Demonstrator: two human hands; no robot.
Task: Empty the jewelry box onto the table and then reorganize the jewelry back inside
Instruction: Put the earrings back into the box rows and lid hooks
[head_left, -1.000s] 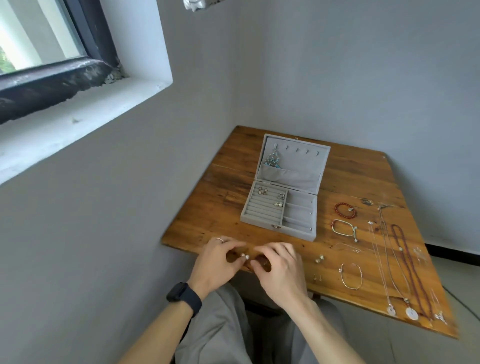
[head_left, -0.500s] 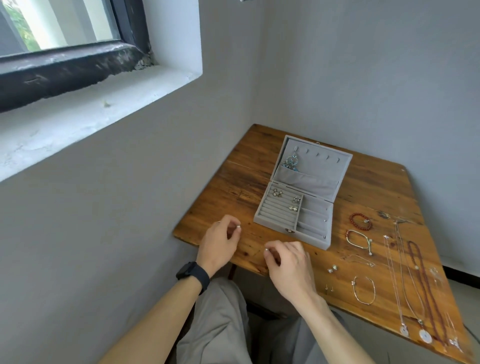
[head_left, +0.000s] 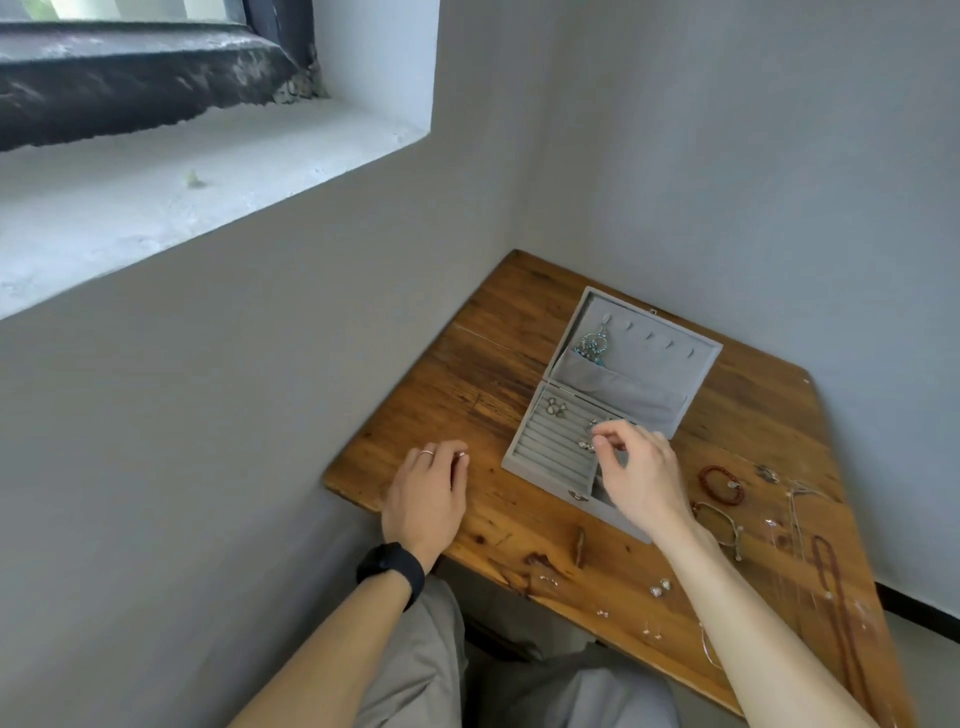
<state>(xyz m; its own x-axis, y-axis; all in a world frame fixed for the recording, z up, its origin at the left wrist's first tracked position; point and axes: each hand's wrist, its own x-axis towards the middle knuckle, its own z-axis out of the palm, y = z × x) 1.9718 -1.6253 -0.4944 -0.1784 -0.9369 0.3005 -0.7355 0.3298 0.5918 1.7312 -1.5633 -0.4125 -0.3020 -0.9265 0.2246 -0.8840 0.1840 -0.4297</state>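
A grey velvet jewelry box (head_left: 522, 460) lies open on the wooden table (head_left: 467, 395). A blue beaded piece (head_left: 592, 345) hangs in its lid. Small earrings (head_left: 556, 408) sit in the ring slots. My right hand (head_left: 639, 478) hovers over those slots, thumb and forefinger pinched on something too small to make out. My left hand (head_left: 428, 486) rests curled on the table left of the box, with a tiny pale piece at its fingertips. To the right lie a red bead bracelet (head_left: 719, 486), a silver bangle (head_left: 722, 522) and long necklaces (head_left: 831, 587).
Several small earrings (head_left: 660, 587) lie near the table's front edge. Grey walls close in the table at the left and back, with a window sill (head_left: 208, 171) high on the left. My knees sit under the front edge.
Both hands left the table's front edge. The right hand rose to the box's ring slots; the left drew back to the left of the box. The view swung right.
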